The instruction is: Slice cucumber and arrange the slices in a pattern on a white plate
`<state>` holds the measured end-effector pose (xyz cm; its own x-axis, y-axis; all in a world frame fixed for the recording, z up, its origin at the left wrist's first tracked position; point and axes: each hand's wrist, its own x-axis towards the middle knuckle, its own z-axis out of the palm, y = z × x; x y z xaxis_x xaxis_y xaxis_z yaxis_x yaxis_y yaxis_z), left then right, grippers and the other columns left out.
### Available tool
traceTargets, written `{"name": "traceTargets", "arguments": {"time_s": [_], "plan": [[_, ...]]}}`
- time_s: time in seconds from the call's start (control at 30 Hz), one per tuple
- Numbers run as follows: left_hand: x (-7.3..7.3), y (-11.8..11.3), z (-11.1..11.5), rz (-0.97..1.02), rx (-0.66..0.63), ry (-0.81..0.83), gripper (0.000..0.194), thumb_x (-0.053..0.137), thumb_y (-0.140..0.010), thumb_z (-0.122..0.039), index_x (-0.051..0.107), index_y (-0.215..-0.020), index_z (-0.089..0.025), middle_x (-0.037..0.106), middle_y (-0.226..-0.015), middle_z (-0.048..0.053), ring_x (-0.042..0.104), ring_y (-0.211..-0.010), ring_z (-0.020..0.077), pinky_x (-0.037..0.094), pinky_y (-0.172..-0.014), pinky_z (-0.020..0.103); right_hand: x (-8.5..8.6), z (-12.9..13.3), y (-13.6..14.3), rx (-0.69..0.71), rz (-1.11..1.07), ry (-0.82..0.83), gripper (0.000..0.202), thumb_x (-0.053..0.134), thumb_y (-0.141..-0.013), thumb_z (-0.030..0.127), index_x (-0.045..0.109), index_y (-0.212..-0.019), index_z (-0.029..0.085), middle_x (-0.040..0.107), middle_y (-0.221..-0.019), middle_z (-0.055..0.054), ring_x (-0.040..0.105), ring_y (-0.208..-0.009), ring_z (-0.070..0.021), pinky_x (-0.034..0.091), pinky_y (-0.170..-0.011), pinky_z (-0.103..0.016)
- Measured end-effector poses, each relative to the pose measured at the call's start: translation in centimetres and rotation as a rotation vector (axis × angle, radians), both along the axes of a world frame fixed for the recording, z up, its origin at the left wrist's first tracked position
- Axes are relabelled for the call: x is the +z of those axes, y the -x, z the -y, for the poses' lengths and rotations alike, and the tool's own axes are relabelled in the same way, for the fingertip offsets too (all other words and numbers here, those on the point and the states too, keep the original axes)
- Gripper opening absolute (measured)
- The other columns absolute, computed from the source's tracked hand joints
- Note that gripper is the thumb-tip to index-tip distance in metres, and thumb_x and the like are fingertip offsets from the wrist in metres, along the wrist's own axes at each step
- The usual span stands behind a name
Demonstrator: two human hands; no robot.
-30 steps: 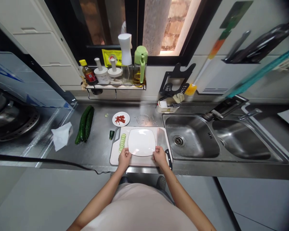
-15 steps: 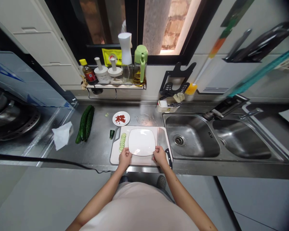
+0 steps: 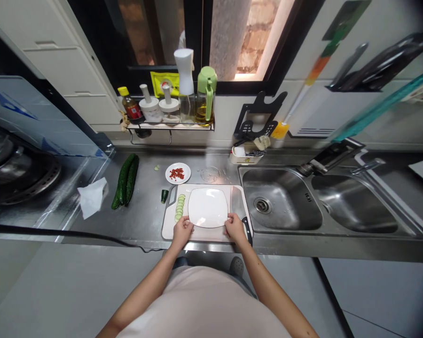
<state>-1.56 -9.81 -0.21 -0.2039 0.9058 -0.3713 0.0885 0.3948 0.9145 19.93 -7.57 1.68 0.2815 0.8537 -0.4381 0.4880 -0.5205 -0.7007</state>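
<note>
A white, rounded-square plate (image 3: pixel 207 207) is over the middle of the white cutting board (image 3: pixel 169 231). My left hand (image 3: pixel 182 231) pinches the plate's near left corner. Its near right corner is between the thumb and fingers of my right hand (image 3: pixel 235 227). On the board left of the plate lies a row of overlapping cucumber slices (image 3: pixel 179 208). A kitchen knife (image 3: pixel 237 203) lies along the board's right side, its black handle partly behind my right hand. Just off the board's left edge sits a cucumber end piece (image 3: pixel 164 195).
Behind the board stands a small white dish (image 3: pixel 178 180) with chopped red pieces. Whole cucumbers (image 3: pixel 124 183) and a crumpled paper towel (image 3: pixel 93 197) lie to the left. A double sink (image 3: pixel 282 199) borders the board on the right. Above, a wall rack (image 3: pixel 169 126) holds seasoning bottles.
The view has shifted very slightly. Both hands keep their hold on the plate, which stays in place over the board.
</note>
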Motion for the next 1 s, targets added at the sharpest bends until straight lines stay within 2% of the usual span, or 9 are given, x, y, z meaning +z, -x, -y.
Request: {"name": "traceTargets", "arguments": {"time_s": [0.1, 0.2, 0.37, 0.53, 0.7, 1.0], "plan": [[0.8, 0.5, 0.6, -0.051, -0.01, 0.026, 0.029, 0.06, -0.072, -0.035, 0.058, -0.093, -0.015, 0.056, -0.055, -0.004, 0.057, -0.05, 0.0115, 0.043, -0.053, 0.021, 1.4, 0.0, -0.6, 0.155, 0.248, -0.047, 0.037, 0.048, -0.077, 0.015, 0.057, -0.112, 0.012, 0.059, -0.066, -0.001, 0.06, -0.063, -0.0149, 0.039, -0.056, -0.022], [1.3, 1.8, 1.0, -0.309, -0.018, -0.058, 0.022, 0.058, -0.074, -0.035, 0.062, -0.087, -0.018, 0.055, -0.055, -0.004, 0.055, -0.051, 0.0116, 0.041, -0.054, 0.021, 2.7, 0.0, -1.2, 0.234, 0.379, -0.126, 0.039, 0.047, -0.081, 0.022, 0.058, -0.117, 0.011, 0.063, -0.071, -0.005, 0.06, -0.075, -0.019, 0.038, -0.065, -0.025], [1.5, 4.5, 0.7, -0.622, -0.042, -0.118, 0.019, 0.051, -0.08, -0.032, 0.06, -0.091, -0.019, 0.056, -0.062, -0.002, 0.055, -0.06, 0.0141, 0.04, -0.062, 0.024, 3.6, 0.2, -1.3, 0.288, 0.347, -0.226, 0.041, 0.043, -0.083, 0.027, 0.059, -0.118, 0.013, 0.062, -0.072, -0.004, 0.057, -0.068, -0.0171, 0.037, -0.064, -0.025], [1.4, 5.7, 0.1, -0.88, -0.119, -0.043, 0.023, 0.054, -0.081, -0.036, 0.058, -0.094, -0.017, 0.061, -0.077, 0.003, 0.058, -0.076, 0.0195, 0.039, -0.073, 0.029, 3.4, 0.6, -0.6, 0.328, 0.252, -0.296, 0.038, 0.042, -0.083, 0.029, 0.061, -0.113, 0.014, 0.062, -0.073, -0.003, 0.055, -0.063, -0.0153, 0.039, -0.065, -0.025], [1.2, 5.7, 0.1, -0.928, -0.147, 0.0, 0.019, 0.053, -0.082, -0.033, 0.058, -0.091, -0.018, 0.061, -0.085, 0.005, 0.058, -0.081, 0.02, 0.037, -0.076, 0.03, 3.5, 0.9, -0.3, 0.352, 0.208, -0.29, 0.036, 0.043, -0.084, 0.029, 0.061, -0.111, 0.016, 0.063, -0.073, -0.002, 0.056, -0.064, -0.0153, 0.04, -0.065, -0.025], [1.1, 5.4, -0.5, -0.876, -0.092, 0.025, 0.013, 0.056, -0.079, -0.026, 0.061, -0.089, -0.019, 0.062, -0.085, 0.004, 0.057, -0.079, 0.0186, 0.036, -0.075, 0.028, 3.6, 0.9, 0.5, 0.404, 0.177, -0.26, 0.034, 0.041, -0.085, 0.028, 0.061, -0.11, 0.017, 0.063, -0.072, -0.002, 0.058, -0.068, -0.0166, 0.039, -0.066, -0.025]]}}
